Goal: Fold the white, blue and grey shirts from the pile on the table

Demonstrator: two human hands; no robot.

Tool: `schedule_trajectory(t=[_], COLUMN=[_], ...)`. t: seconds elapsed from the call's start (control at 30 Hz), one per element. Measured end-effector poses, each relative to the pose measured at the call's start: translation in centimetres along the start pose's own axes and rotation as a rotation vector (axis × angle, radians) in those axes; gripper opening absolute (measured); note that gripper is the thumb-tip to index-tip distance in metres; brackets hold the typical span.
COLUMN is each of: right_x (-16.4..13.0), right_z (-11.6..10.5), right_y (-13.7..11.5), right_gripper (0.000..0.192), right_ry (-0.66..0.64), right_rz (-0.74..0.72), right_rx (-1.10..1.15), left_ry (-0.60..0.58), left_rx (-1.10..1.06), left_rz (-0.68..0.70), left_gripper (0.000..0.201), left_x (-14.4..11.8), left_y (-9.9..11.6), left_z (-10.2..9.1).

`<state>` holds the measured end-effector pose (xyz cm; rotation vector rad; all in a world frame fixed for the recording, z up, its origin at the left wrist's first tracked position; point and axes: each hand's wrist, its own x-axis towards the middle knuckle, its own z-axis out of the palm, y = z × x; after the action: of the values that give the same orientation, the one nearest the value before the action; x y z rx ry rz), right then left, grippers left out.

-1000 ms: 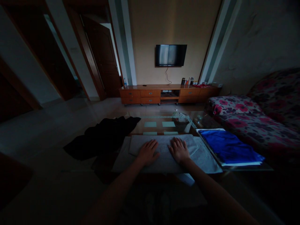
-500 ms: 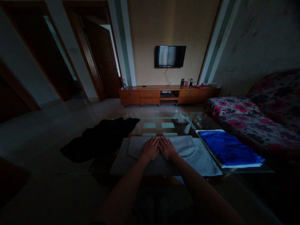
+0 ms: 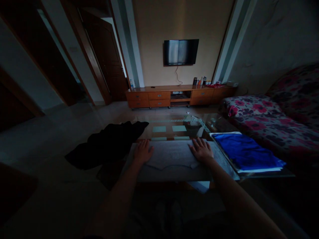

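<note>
A grey folded cloth [image 3: 171, 153] lies on a larger grey cloth on the glass table [image 3: 139, 116]. On its left end rests my left hand [image 3: 143, 151], open, palm down, thumb apart from the fingers. My right hand [image 3: 202, 151] lies open and flat on the right end, fingers spread. Between the hands the grey surface is bare, and a dark wavy edge runs across its near part. Whether the cloth is a garment I cannot tell in the dim light.
A black garment or cloth [image 3: 107, 144] lies heaped at the left. To the right sits a folded blue cloth [image 3: 249, 151] on something white. A floral sofa [image 3: 261, 109] stands beyond it. Against the far wall are a wooden cabinet [image 3: 159, 96] and a television [image 3: 181, 52].
My hands have gone from side by side at the middle of the grey cloth to its two ends. The folded layer now reaches nearer to me, and the view has tilted slightly down.
</note>
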<state>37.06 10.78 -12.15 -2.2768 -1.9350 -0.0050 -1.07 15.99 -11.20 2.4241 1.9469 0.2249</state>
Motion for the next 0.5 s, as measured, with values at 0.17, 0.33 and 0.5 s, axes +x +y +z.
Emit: schedule_trajectory(t=[0.17, 0.33, 0.5], right_x=[0.3, 0.8, -0.1], right_z=[-0.1, 0.3, 0.0], right_y=[2.7, 2.2, 2.0], right_gripper=[0.080, 0.086, 0.070], right_ry=[-0.017, -0.017, 0.151], right_rz=[0.164, 0.226, 0.269], right_rx=[0.059, 0.067, 0.043], left_ry=[-0.023, -0.001, 0.093], left_rx=[-0.009, -0.027, 0.028], left_rz=[-0.081, -0.037, -0.278], left_gripper=[0.078, 0.081, 0.075], left_x=[-0.1, 0.3, -0.2], left_y=[-2.9, -3.5, -2.9], left_z=[-0.1, 0.6, 0.2])
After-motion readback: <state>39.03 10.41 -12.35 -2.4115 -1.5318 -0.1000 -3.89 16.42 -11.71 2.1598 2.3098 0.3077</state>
